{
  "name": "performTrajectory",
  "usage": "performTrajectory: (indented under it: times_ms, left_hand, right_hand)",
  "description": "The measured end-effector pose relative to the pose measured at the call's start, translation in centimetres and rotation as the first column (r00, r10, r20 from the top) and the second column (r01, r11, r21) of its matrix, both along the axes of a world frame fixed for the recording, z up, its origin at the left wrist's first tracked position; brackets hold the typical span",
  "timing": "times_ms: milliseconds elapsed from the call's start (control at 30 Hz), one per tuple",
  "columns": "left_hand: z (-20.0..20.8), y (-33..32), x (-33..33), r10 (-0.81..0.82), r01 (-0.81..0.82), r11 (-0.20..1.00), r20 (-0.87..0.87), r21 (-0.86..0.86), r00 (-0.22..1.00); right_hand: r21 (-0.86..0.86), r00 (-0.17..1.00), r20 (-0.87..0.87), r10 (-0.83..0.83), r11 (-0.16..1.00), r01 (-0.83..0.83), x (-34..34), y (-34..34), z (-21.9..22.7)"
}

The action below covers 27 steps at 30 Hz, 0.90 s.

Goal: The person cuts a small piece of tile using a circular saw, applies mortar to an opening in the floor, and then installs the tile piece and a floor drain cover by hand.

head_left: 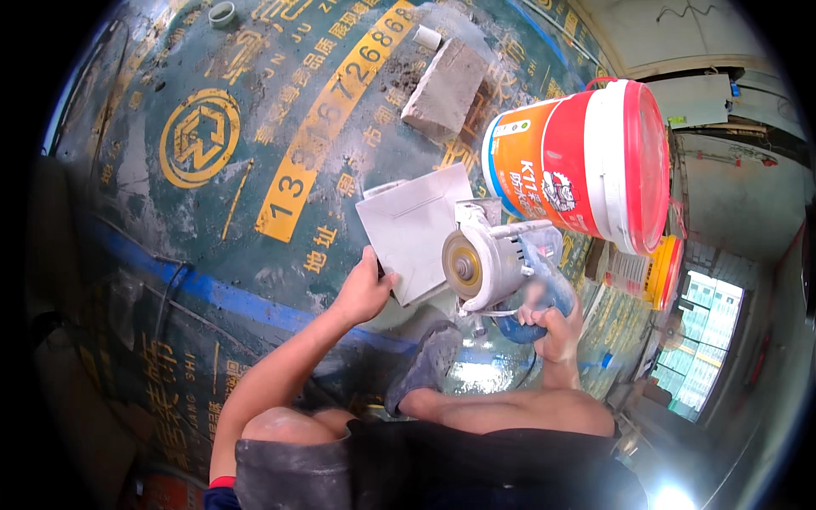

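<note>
My left hand (364, 291) grips the near left edge of a pale grey square tile (412, 225). Faint lines run across the tile's face, and a dark bit shows beside my fingers, too small to make out. My right hand (554, 330) is wrapped around the blue body of a dusty angle grinder (503, 270). Its round cutting disc (463, 262), partly covered by a whitened guard, faces left and lies over the tile's right edge. From this angle I cannot tell whether disc and tile touch, or whether the disc is spinning.
A red, white and orange bucket (595, 161) lies close beyond the grinder; a yellow bucket (667, 272) is farther right. Ahead are a rough concrete block (446, 89) and a white pipe piece (427, 36). Blue tape (246, 302) crosses the green printed floor covering (323, 110).
</note>
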<state>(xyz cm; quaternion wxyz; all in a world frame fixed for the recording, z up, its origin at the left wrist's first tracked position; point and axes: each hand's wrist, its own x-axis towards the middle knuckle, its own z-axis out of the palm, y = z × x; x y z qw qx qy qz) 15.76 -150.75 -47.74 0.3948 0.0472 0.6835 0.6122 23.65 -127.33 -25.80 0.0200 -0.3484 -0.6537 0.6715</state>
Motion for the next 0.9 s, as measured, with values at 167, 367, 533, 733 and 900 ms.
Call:
performTrajectory:
  times_ms: [167, 367, 533, 733, 900]
  left_hand:
    - [1.1, -0.7, -4.2, -0.203, 0.203, 0.979, -0.014, -0.012, 0.979]
    - [1.3, -1.8, -9.7, -0.113, 0.105, 0.978, -0.038, -0.178, 0.993]
    - [3.7, 0.9, -17.1, -0.428, 0.288, 0.876, -0.35, -0.387, 0.833]
    - [3.2, 7.9, -22.8, -0.755, 0.713, 0.652, -0.31, -0.258, 0.578]
    - [0.0, 9.7, -19.3, -0.697, 0.707, 0.706, -0.137, 0.035, 0.703]
  right_hand:
    - [-0.012, 0.996, -0.008, -0.086, 0.996, 0.086, 0.3, 0.7, 0.7]
    - [-0.008, 0.988, -0.009, -0.151, 0.988, 0.151, 1.9, 1.5, 1.7]
    - [-0.026, 0.979, 0.004, -0.203, 0.979, 0.203, 3.2, 2.1, 2.5]
    - [0.02, 0.975, 0.012, -0.224, 0.975, 0.223, 5.0, 3.0, 2.9]
    - [0.064, 0.94, -0.003, -0.341, 0.938, 0.341, 7.2, 2.3, 3.9]
